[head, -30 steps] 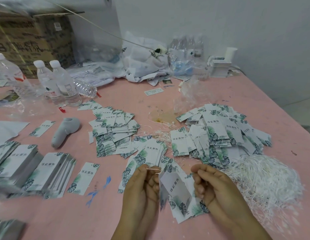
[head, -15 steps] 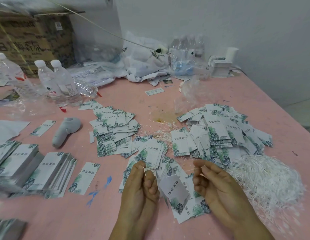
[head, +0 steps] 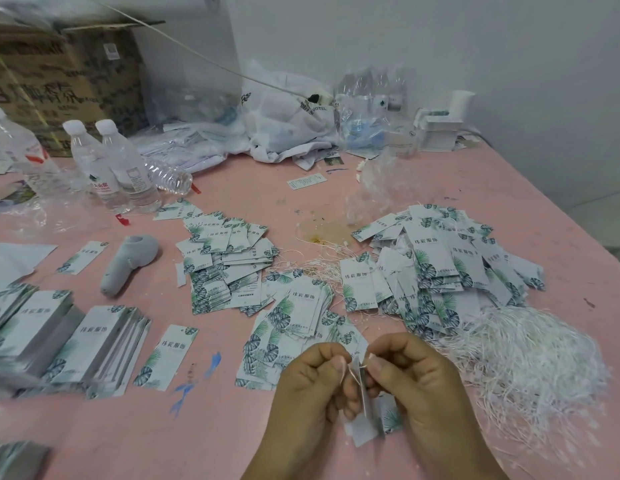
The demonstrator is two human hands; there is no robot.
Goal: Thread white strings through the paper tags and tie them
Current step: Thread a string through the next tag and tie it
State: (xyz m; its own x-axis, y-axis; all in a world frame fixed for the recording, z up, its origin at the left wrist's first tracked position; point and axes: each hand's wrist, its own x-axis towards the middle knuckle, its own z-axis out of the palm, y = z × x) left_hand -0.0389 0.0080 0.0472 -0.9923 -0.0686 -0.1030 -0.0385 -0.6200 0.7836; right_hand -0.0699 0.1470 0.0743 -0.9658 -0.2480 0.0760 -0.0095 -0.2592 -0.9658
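My left hand [head: 310,393] and my right hand [head: 417,386] meet low in the middle of the pink table [head: 128,441]. Between their fingertips hangs a paper tag [head: 364,424], seen nearly edge-on. A thin white string [head: 352,370] runs between my thumbs at the tag's top. My right fingers pinch the tag, my left fingers pinch the string. A tangled heap of white strings [head: 530,358] lies just right of my right hand. Loose leaf-printed tags [head: 440,265] are piled behind it, with more tags [head: 225,261] left of centre.
Neat stacks of tags [head: 100,344] sit at the left, with a grey handheld tool [head: 128,261] behind them. Water bottles [head: 107,161] stand at the back left before a cardboard box [head: 59,81]. Plastic bags [head: 288,123] and a white holder [head: 440,129] line the wall.
My hands have come together, closing the gap between them. The tag has turned from face-on to nearly edge-on between my fingertips.
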